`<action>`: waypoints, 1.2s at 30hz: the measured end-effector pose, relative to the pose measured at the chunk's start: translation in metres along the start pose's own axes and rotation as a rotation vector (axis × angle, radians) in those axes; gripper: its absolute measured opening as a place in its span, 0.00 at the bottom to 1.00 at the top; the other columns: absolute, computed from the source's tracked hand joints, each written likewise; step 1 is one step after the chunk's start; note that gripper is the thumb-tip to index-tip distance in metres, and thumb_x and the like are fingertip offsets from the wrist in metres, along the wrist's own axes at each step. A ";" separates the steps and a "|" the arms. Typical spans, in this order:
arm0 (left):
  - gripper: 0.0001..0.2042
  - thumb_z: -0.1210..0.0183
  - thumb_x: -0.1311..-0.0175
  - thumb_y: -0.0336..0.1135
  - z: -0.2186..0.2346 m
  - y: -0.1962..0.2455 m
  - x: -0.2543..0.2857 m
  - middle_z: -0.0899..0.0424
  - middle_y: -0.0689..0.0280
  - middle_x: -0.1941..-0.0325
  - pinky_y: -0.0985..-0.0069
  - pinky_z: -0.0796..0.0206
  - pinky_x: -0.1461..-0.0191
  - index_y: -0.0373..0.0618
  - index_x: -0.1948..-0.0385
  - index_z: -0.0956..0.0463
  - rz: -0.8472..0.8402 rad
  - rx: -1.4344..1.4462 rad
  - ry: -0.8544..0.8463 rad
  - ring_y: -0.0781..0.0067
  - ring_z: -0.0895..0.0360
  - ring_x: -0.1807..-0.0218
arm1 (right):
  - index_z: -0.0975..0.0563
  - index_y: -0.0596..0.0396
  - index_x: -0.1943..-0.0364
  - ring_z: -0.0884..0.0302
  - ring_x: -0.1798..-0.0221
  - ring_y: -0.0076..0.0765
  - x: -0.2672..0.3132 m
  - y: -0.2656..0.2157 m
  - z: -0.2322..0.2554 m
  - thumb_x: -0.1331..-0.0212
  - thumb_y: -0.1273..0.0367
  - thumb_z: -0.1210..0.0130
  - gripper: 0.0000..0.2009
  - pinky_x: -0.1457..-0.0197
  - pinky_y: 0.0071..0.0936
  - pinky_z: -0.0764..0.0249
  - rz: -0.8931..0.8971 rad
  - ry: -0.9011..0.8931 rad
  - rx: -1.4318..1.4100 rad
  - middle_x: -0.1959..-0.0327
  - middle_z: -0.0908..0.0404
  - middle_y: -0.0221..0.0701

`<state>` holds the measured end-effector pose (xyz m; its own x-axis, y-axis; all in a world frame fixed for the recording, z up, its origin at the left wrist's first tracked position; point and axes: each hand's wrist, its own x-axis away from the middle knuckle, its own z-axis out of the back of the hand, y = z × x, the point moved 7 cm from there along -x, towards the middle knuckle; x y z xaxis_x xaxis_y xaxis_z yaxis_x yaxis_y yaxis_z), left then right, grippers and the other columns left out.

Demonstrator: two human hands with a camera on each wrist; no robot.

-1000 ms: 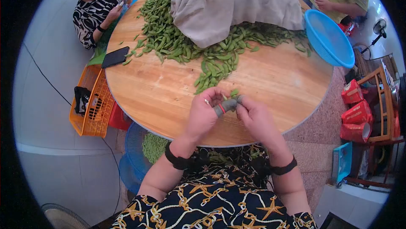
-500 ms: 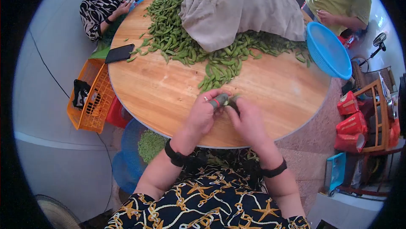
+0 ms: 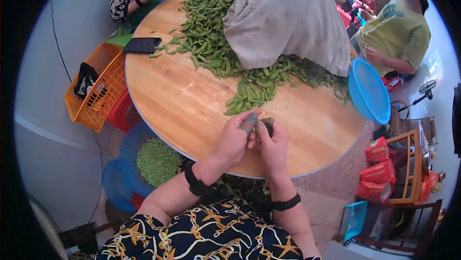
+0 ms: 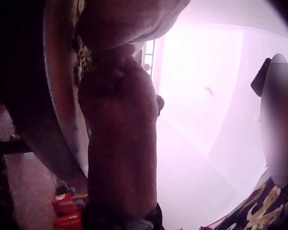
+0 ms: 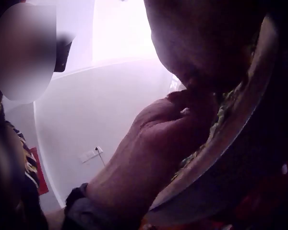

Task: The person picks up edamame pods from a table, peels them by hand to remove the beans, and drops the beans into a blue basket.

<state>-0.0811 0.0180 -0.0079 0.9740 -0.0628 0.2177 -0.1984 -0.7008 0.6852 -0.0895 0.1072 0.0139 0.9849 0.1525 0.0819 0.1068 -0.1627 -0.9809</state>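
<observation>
Hands (image 3: 234, 140) close together, green pods (image 3: 253, 92) on table (image 3: 177, 109)

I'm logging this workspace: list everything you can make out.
table: one, brown wood, centre
pods: uncountable, green, on table
cloth: one, grey, over pods
colander: one, blue, table's right edge
phone: one, black, table's left edge
crate: one, orange, left of table
container: one, red, beside crate
basins: two, blue, lower left
beans: uncountable, pale green, in larger basin
bags: at least three, red, right
wooden frame: one, brown, right
tray: one, blue, lower right
people: several, mixed clothing, beyond table
left hand: one, black wristband, above table
right hand: one, black wristband, above table
</observation>
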 end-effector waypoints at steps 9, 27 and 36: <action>0.15 0.56 0.39 0.24 -0.004 0.006 -0.003 0.27 0.71 0.70 0.90 0.43 0.77 0.38 0.49 0.34 0.111 -0.018 0.029 0.85 0.33 0.74 | 0.29 0.58 0.77 0.33 0.80 0.17 0.001 -0.022 -0.007 0.43 0.72 0.49 0.07 0.78 0.17 0.37 0.395 0.101 0.476 0.82 0.27 0.25; 0.06 0.41 0.45 0.33 0.002 0.001 0.014 0.27 0.71 0.74 0.87 0.43 0.75 0.42 0.73 0.26 0.064 -0.053 -0.290 0.83 0.34 0.76 | 0.26 0.59 0.74 0.37 0.84 0.17 0.026 -0.021 0.014 0.45 0.70 0.47 0.06 0.81 0.18 0.43 0.187 -0.271 0.734 0.84 0.30 0.20; 0.08 0.39 0.47 0.34 -0.013 0.003 0.040 0.29 0.73 0.69 0.86 0.39 0.62 0.44 0.73 0.29 0.225 0.038 -0.360 0.85 0.33 0.65 | 0.26 0.56 0.70 0.39 0.84 0.15 0.054 0.001 0.011 0.44 0.71 0.48 0.04 0.82 0.13 0.45 -0.285 -0.247 -0.021 0.82 0.31 0.21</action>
<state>-0.0438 0.0227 0.0120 0.8842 -0.4568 0.0974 -0.4127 -0.6667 0.6206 -0.0381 0.1254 0.0151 0.8530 0.4244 0.3037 0.3771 -0.0990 -0.9209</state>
